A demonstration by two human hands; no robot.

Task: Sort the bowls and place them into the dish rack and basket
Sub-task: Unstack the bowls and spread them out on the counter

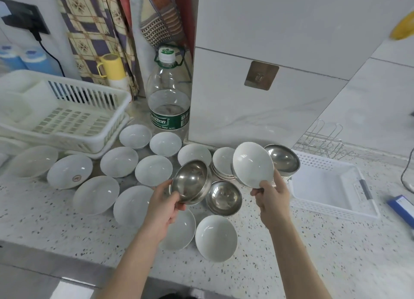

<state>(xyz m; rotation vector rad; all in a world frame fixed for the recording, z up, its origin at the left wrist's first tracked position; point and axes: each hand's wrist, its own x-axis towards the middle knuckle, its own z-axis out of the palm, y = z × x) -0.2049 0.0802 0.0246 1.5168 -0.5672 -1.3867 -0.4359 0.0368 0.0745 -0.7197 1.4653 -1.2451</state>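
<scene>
Sorting is judged barely begun: the dish rack [67,119] at the countertop's back left corner and the basket [331,186] at its right end appear unfilled, though the rack's far end is blurred. A steel bowl [190,182] is pinched at its rim by the left hand [163,206]; a white bowl [253,166] is gripped by the right hand [271,197], both above mid-counter. Each is next to be carried to its own container.

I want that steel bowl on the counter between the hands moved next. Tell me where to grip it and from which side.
Pinch the near rim of the steel bowl, thumb inside, fingers under the outer wall, coming from above and the front. It sits upright and open, with bare counter by that edge. The left hand holds another steel bowl, overlapping its left rim.
</scene>
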